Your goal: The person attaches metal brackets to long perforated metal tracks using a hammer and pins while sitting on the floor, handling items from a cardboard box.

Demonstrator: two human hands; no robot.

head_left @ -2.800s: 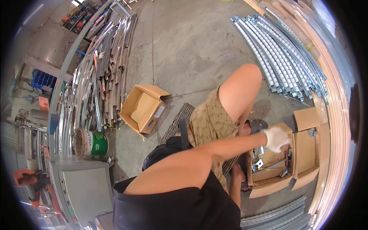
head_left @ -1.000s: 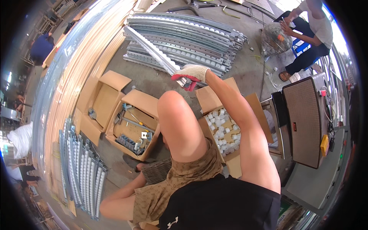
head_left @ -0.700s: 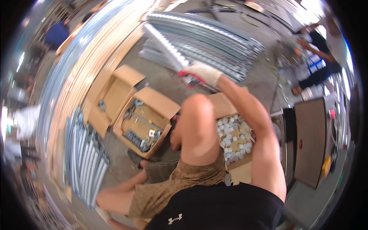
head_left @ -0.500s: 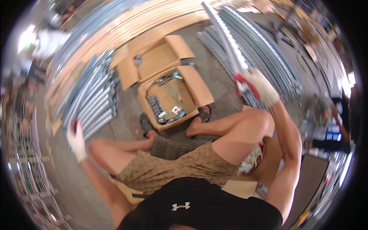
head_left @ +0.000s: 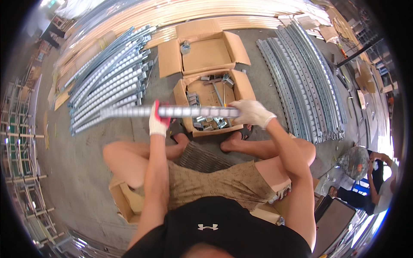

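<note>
A roller track (head_left: 191,112), a long metal channel with a row of white rollers, lies level across in front of me above the near side of the open cardboard box. My left hand (head_left: 159,119), in a white glove with a red palm, is wrapped round its middle. At its right end my right hand (head_left: 254,113), gloved the same way, grips the rail. The left end of the track reaches over the roller track pile (head_left: 109,92). Below, the cardboard box (head_left: 177,95) holds small metal brackets (head_left: 194,99) and a hammer-like tool (head_left: 218,91).
Behind the box stands another open cardboard box (head_left: 204,62) with a small metal part in it. Perforated steel rails (head_left: 303,86) lie stacked on the floor at right. Long wooden-coloured strips (head_left: 206,23) run across the back. A co-worker (head_left: 374,180) sits at far right.
The roller track has swung from slanting up on the right to lying level across my front. My left hand has come in from the left and taken hold of it.
</note>
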